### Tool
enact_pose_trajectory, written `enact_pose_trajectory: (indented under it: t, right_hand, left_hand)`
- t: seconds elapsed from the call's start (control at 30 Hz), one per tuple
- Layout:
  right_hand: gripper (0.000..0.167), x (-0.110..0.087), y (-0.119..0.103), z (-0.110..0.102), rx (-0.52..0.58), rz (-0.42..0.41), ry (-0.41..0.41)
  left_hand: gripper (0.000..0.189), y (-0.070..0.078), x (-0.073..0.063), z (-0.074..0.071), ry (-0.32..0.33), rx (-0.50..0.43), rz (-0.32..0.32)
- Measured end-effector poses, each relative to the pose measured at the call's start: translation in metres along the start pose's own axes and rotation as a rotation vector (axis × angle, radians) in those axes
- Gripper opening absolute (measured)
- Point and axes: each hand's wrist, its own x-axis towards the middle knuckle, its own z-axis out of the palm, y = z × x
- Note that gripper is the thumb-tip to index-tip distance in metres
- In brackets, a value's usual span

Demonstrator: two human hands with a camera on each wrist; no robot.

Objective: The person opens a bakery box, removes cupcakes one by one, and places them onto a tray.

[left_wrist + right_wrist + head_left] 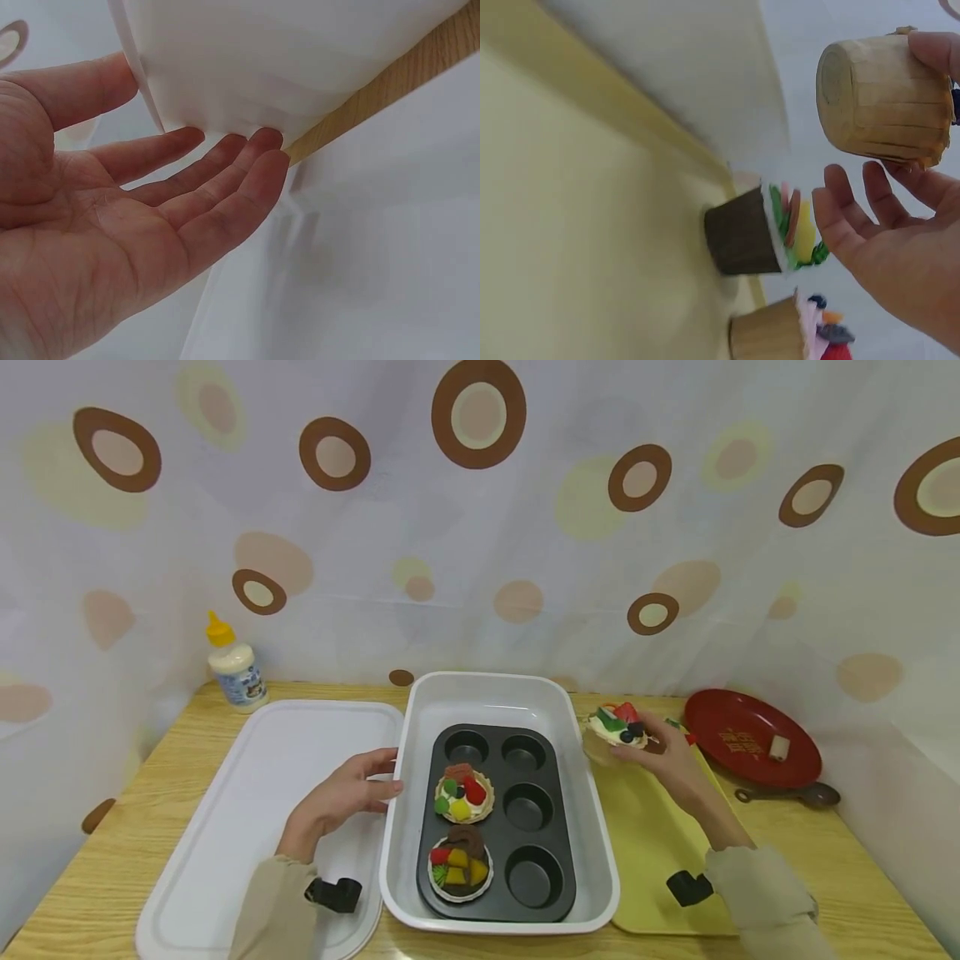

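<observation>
My right hand (669, 760) pinches a fruit-topped toy cupcake (617, 725) by its sides, above the far end of the yellow tray (645, 860). From below, the tan paper cup (889, 101) is seen between thumb and fingers. My left hand (347, 797) touches the left side of the white basin (498, 927), fingertips on the outer wall (247, 67). Inside the basin lies a dark muffin pan (498, 877). Two of its left-column cups hold toy cupcakes, one with a red and yellow top (465, 795), the nearer with a brown swirl (460, 864).
Two more cupcakes, one in a dark cup (742, 236) and one in a tan cup (769, 334), stand on the yellow tray. A red plate (750, 731), dark spoon (810, 795), white tray (247, 827) and yellow-capped bottle (238, 672) lie around. A patterned curtain (480, 543) hangs behind.
</observation>
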Motion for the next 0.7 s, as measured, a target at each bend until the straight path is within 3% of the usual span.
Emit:
enact_pose_trajectory:
  t: [0.37, 0.7]
  right_hand:
    - [0.076, -0.02, 0.036, -0.012, -0.067, 0.076, -0.083]
    - [0.061, -0.022, 0.058, -0.007, -0.044, 0.047, -0.126]
  left_hand:
    - [0.058, 0.0, 0.001, -0.001, -0.003, 0.001, 0.002]
    - [0.058, -0.002, 0.001, -0.001, -0.005, 0.0, -0.003]
